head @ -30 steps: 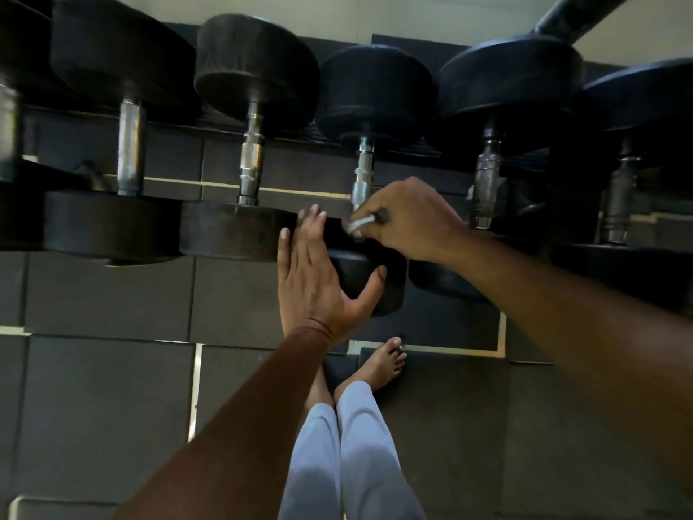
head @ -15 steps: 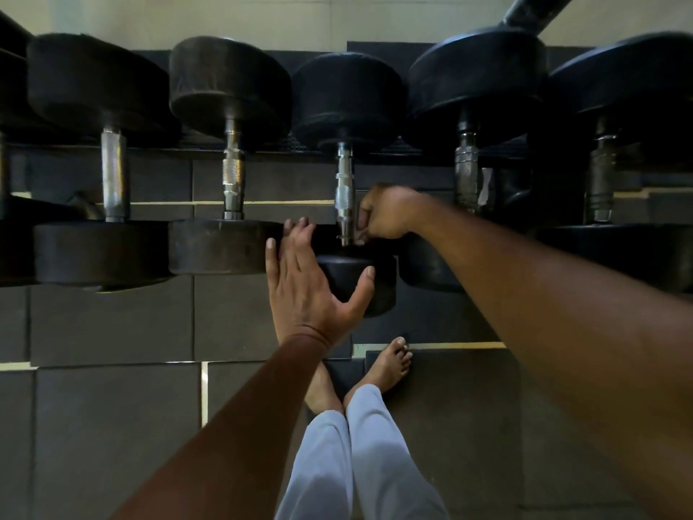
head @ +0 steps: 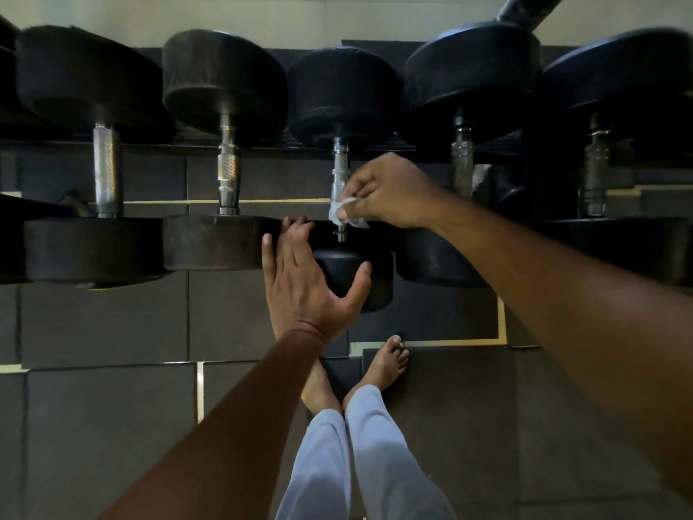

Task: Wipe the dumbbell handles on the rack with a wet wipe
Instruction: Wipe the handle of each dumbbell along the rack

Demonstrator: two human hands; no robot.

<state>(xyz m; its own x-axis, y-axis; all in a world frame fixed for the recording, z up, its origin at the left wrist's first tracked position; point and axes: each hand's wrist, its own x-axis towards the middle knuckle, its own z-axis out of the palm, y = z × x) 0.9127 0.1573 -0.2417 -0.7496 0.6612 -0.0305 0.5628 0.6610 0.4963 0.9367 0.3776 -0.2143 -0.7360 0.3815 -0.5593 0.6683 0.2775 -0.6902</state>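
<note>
Several black dumbbells lie side by side on a rack, their steel handles running away from me. My right hand (head: 386, 191) pinches a crumpled white wet wipe (head: 343, 215) against the lower part of the middle dumbbell's handle (head: 340, 170). My left hand (head: 303, 283) rests flat, fingers straight, against the near black head (head: 354, 273) of that same dumbbell, thumb spread along its front. The handle's lowest section is partly hidden by the wipe and my fingers.
Neighbouring handles stand to the left (head: 228, 174) and right (head: 462, 163), close beside the one I touch. Dark rubber floor tiles (head: 105, 425) with pale seams lie below. My bare feet (head: 386, 362) and light trousers stand just under the rack.
My right hand has slid a little up and back along the middle handle, and the white wipe now shows between my fingers. My left hand stays on the near head.
</note>
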